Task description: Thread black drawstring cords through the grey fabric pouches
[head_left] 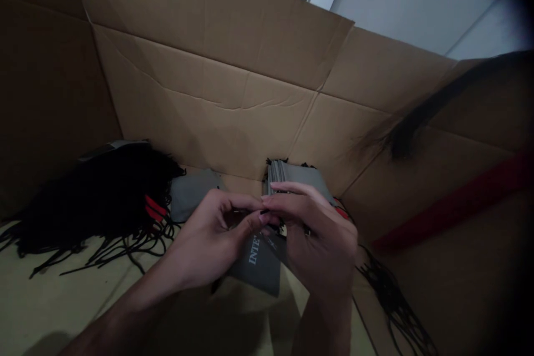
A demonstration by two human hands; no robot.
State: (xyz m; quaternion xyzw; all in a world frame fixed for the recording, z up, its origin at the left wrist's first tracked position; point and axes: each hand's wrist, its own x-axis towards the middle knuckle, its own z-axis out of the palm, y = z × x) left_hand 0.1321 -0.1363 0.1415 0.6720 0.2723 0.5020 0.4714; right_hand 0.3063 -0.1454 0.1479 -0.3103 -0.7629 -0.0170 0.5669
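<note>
My left hand (211, 239) and my right hand (319, 239) meet in the middle of the view, both pinching the top edge of a small grey fabric pouch (261, 267) with white lettering. The pouch hangs below my fingers. My fingertips touch at its opening, where a thin black cord seems to run. Just behind my right hand stands a stack of similar grey pouches (298, 178). Another grey pouch (192, 192) lies flat behind my left hand.
A heap of black cords with red tips (104, 200) lies on the left. More black cords (396, 300) trail at the lower right. Tall cardboard walls (217, 94) enclose the space. A red strip (459, 200) crosses the right wall.
</note>
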